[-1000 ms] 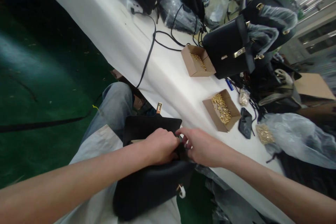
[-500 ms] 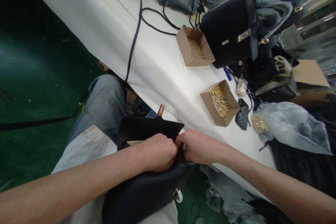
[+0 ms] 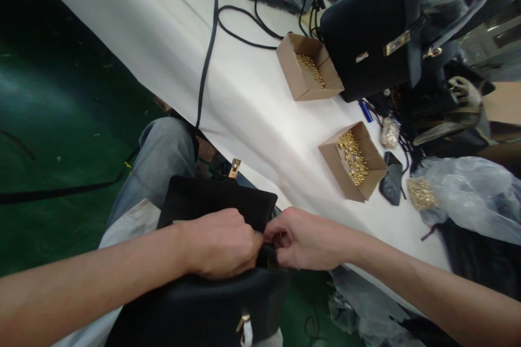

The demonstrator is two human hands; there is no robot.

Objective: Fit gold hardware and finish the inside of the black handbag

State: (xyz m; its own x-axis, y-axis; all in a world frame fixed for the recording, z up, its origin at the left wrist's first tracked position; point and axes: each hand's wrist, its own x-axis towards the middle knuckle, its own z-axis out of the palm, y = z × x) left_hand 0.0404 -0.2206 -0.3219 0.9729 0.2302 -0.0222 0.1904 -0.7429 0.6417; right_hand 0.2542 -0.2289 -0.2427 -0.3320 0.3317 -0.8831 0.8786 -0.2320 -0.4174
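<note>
A black handbag (image 3: pixel 203 309) rests on my lap, its flap (image 3: pixel 220 200) folded back and a gold clasp plate (image 3: pixel 235 168) standing at the flap's edge. My left hand (image 3: pixel 223 244) reaches into the bag's mouth, fingers curled down and hidden inside. At the bag's right end, my right hand (image 3: pixel 297 238) is closed with thumb and fingers bent together at the rim. What either hand grips is too dark and covered to make out. A gold turn-lock with a white wrap (image 3: pixel 245 328) sits on the bag's front.
On the white table (image 3: pixel 252 103) stand two cardboard boxes, a far box (image 3: pixel 303 87) and a near box (image 3: pixel 345 173), holding small gold hardware. Beyond are a black handbag (image 3: pixel 370 32), a plastic bag (image 3: pixel 476 190), a dark phone-like object (image 3: pixel 391 179) and black cords (image 3: pixel 209 59).
Both hands and the bag have shifted slightly left in view, and the bag has turned a little. My right hand stays at the bag's right end.
</note>
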